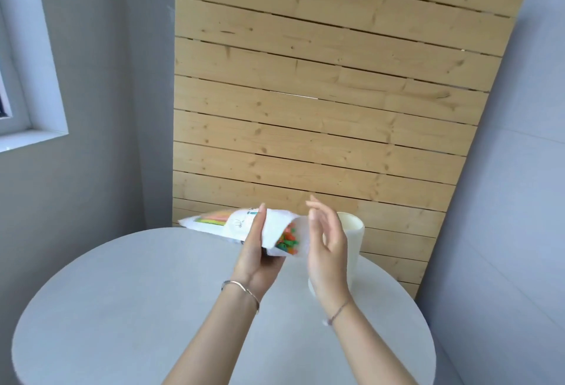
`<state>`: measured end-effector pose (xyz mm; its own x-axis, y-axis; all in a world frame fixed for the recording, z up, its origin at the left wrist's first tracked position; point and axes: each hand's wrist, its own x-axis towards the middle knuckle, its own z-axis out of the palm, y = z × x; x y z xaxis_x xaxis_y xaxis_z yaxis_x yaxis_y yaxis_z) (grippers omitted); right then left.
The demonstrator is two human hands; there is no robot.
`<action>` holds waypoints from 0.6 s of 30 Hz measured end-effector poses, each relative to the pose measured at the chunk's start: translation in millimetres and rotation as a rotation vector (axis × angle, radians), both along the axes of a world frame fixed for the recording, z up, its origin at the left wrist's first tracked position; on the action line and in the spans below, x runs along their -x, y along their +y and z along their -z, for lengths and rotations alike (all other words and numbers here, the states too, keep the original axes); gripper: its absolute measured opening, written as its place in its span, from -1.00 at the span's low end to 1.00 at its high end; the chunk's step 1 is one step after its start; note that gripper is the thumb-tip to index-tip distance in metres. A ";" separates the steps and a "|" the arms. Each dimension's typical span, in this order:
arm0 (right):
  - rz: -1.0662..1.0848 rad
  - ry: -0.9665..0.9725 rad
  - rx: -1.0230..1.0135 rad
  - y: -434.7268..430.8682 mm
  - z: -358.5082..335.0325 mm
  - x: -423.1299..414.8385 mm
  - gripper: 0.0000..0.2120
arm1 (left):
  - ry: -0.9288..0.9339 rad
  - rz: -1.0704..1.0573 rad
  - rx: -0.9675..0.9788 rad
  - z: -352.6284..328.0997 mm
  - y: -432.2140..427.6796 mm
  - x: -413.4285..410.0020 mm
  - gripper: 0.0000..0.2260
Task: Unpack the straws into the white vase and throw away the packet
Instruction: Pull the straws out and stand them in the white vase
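**Open straw packet held above the desk, white vase just behind the right hand**

The white paper-and-plastic packet of coloured straws [244, 225] lies nearly level in the air over the far part of the desk, its sealed end pointing toward 10 o'clock and its open mouth toward 4 o'clock. Through the clear window near the sealed end, pink, yellow and green straw lengths show. At the open mouth the red, orange and green straw ends [287, 239] are bunched together and just visible inside the flap.

The left hand [256, 257] has hold of the packet from below and around its middle, palm under it, the thumb lying up across the white front face. A thin metal bangle [241, 291] sits on that wrist.

The right hand [327, 250] is at 3 o'clock of the packet's mouth, fingers spread and loosely curved, holding nothing; its fingertips are close to the translucent flap, and whether they touch it cannot be told. A thin cord bracelet [337, 312] circles that wrist.

The tall white cylindrical vase [354, 231] stands upright on the desk directly behind the right hand, at 3 o'clock of the packet, largely hidden by the hand.

The round pale grey desk [153, 308] fills the lower view. Behind it, at 12 o'clock, a slatted light pine panel [321, 94] leans against grey walls, and a white window frame [27, 115] shows at 9 o'clock.
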<state>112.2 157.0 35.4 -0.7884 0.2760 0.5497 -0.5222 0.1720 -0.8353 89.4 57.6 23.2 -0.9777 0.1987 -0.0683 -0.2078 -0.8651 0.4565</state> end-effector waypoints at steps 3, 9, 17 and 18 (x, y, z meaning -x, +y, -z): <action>-0.199 -0.342 0.630 0.3 16.5 0.8 -0.67 | 0.037 -0.277 0.307 11.9 10.0 3.3 -0.37; -0.422 -0.551 0.988 5.8 22.4 -1.4 -0.51 | 0.278 -0.519 0.708 13.2 19.0 -6.4 -0.40; -0.412 -0.506 1.052 3.5 31.7 -1.1 -0.62 | 0.388 -0.343 0.652 13.5 10.1 -17.8 -0.53; -0.395 -0.496 1.022 3.1 32.1 -1.3 -0.65 | 0.349 -0.327 0.628 15.1 9.1 -18.2 -0.54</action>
<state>113.5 160.1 3.3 -0.9805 0.0992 -0.1699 0.0274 -0.7861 -0.6175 107.7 66.7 8.1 -0.9655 -0.0768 0.2489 0.2579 -0.4159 0.8721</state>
